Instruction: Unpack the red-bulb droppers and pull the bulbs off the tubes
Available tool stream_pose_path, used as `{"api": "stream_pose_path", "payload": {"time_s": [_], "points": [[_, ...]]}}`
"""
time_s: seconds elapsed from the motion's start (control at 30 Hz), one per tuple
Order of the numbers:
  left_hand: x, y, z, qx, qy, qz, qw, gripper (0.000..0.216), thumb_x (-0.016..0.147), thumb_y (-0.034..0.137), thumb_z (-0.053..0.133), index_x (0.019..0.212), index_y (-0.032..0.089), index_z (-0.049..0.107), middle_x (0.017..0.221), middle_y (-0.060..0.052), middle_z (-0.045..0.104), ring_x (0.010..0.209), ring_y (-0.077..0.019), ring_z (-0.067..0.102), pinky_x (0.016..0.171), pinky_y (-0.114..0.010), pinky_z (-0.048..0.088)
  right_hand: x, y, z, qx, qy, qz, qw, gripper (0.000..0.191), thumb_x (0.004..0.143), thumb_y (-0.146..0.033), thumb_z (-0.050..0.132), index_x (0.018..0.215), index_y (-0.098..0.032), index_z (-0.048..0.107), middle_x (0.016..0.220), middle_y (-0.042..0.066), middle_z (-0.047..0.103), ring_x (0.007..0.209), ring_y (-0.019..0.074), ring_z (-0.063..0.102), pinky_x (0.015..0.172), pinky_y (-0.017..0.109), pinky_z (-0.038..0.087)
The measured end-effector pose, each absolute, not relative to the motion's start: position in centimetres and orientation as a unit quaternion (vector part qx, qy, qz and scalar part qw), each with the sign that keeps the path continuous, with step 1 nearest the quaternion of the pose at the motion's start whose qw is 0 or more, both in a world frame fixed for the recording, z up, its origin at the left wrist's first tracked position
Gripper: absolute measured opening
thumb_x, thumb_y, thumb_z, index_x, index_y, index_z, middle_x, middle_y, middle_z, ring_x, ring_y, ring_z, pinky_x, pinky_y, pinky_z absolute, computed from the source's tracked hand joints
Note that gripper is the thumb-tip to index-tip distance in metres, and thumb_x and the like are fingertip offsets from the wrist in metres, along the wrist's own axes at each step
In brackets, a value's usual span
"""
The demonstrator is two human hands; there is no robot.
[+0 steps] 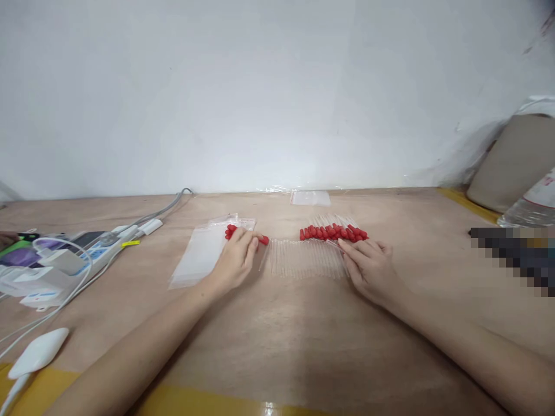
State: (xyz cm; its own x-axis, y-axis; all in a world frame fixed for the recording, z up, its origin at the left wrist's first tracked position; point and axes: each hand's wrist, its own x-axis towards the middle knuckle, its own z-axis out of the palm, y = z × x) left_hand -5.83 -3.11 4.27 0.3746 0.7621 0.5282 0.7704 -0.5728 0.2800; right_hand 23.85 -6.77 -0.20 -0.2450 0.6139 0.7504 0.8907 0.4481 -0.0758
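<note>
My left hand is closed, its thumb and fingertips at a glass dropper with a red rubber bulb; its thin clear tube slants down toward me. More red bulbs lie just behind this hand, partly covered by it. Between the hands, several clear glass tubes are laid side by side in a row. My right hand has its fingers pinched at the row's right end, apparently on a thin glass tube. Just beyond the row is a pile of droppers with red bulbs, their tubes pointing toward the wall.
Clear plastic bags lie stacked left of my left hand, and a small bag lies by the wall. A power strip with chargers and cables occupies the left. A grey container and a plastic bottle stand at the right.
</note>
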Motion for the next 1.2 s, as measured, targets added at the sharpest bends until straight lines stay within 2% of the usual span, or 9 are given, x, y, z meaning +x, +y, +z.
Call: {"api": "stream_pose_path", "payload": {"time_s": [0.13,0.27,0.4,0.53,0.7,0.9,1.1,1.2], "points": [[-6.6,-0.2,5.8,-0.801,-0.511,-0.311,0.026,0.028,0.086,0.025,0.036,0.105,0.018,0.055,0.082,-0.005,0.05,0.078,-0.0171,0.052,0.075,-0.03,0.042,22.9,-6.5,0.0,-0.511,-0.761,-0.174,0.361,0.021,0.08,-0.014,0.043,0.09,-0.017,0.061,0.074,0.002,0.062,0.07,0.0139,0.052,0.077,0.033,0.025],[-6.7,2.6,6.9,-0.794,-0.558,-0.237,0.046,0.024,0.078,0.023,0.047,0.1,0.018,0.054,0.081,-0.003,0.06,0.079,-0.0191,0.055,0.071,-0.029,0.042,22.7,-6.4,0.1,-0.504,-0.756,-0.207,0.363,0.017,0.079,-0.014,0.044,0.073,-0.018,0.059,0.065,0.001,0.061,0.067,0.0133,0.051,0.078,0.034,0.023],[-6.1,4.3,7.3,-0.761,-0.632,-0.138,0.058,0.019,0.075,0.028,0.048,0.091,0.02,0.056,0.085,-0.003,0.066,0.078,-0.0205,0.059,0.067,-0.03,0.041,22.9,-6.1,-0.2,-0.493,-0.765,-0.227,0.347,0.017,0.078,-0.014,0.046,0.075,-0.018,0.062,0.062,0.001,0.06,0.068,0.0138,0.05,0.079,0.034,0.022],[-5.9,4.9,6.9,-0.756,-0.645,-0.1,0.058,0.016,0.071,0.029,0.051,0.083,0.021,0.059,0.082,-0.004,0.067,0.078,-0.0216,0.06,0.066,-0.03,0.041,22.8,-6.1,-0.6,-0.488,-0.774,-0.214,0.343,0.017,0.079,-0.015,0.047,0.077,-0.019,0.063,0.065,0.001,0.061,0.07,0.0138,0.049,0.081,0.035,0.021],[-6.0,5.1,6.4,-0.757,-0.647,-0.071,0.05,0.017,0.068,0.032,0.054,0.079,0.022,0.061,0.082,-0.004,0.067,0.079,-0.0219,0.06,0.068,-0.029,0.041,22.6,-6.3,-0.9,-0.487,-0.787,-0.185,0.33,0.016,0.081,-0.029,0.05,0.078,-0.02,0.063,0.07,0.001,0.062,0.073,0.015,0.049,0.082,0.037,0.02],[-6.2,5.5,6.4,-0.756,-0.651,-0.057,0.031,0.024,0.072,0.042,0.05,0.078,0.022,0.063,0.079,-0.002,0.067,0.076,-0.02,0.061,0.067,-0.027,0.041,22.6,-6.6,-0.6,-0.485,-0.813,-0.149,0.285,0.033,0.079,-0.049,0.05,0.089,-0.021,0.063,0.083,0.005,0.061,0.081,0.0187,0.05,0.082,0.039,0.021],[-6.3,5.3,7.0,-0.751,-0.656,-0.071,0.033,0.023,0.073,0.041,0.051,0.078,0.022,0.063,0.082,-0.002,0.067,0.078,-0.0209,0.06,0.066,-0.028,0.04,22.7,-6.6,-0.4,-0.477,-0.816,-0.14,0.294,0.033,0.08,-0.049,0.049,0.092,-0.021,0.062,0.088,0.004,0.059,0.082,0.0176,0.051,0.083,0.039,0.021],[-5.3,4.4,7.5,-0.757,-0.641,-0.118,0.047,0.021,0.075,0.038,0.049,0.08,0.022,0.062,0.085,-0.002,0.066,0.082,-0.0202,0.059,0.07,-0.029,0.04,22.8,-6.6,-0.5,-0.477,-0.811,-0.139,0.311,0.03,0.081,-0.046,0.049,0.09,-0.021,0.063,0.086,0.004,0.06,0.08,0.0166,0.052,0.083,0.039,0.021]]}}
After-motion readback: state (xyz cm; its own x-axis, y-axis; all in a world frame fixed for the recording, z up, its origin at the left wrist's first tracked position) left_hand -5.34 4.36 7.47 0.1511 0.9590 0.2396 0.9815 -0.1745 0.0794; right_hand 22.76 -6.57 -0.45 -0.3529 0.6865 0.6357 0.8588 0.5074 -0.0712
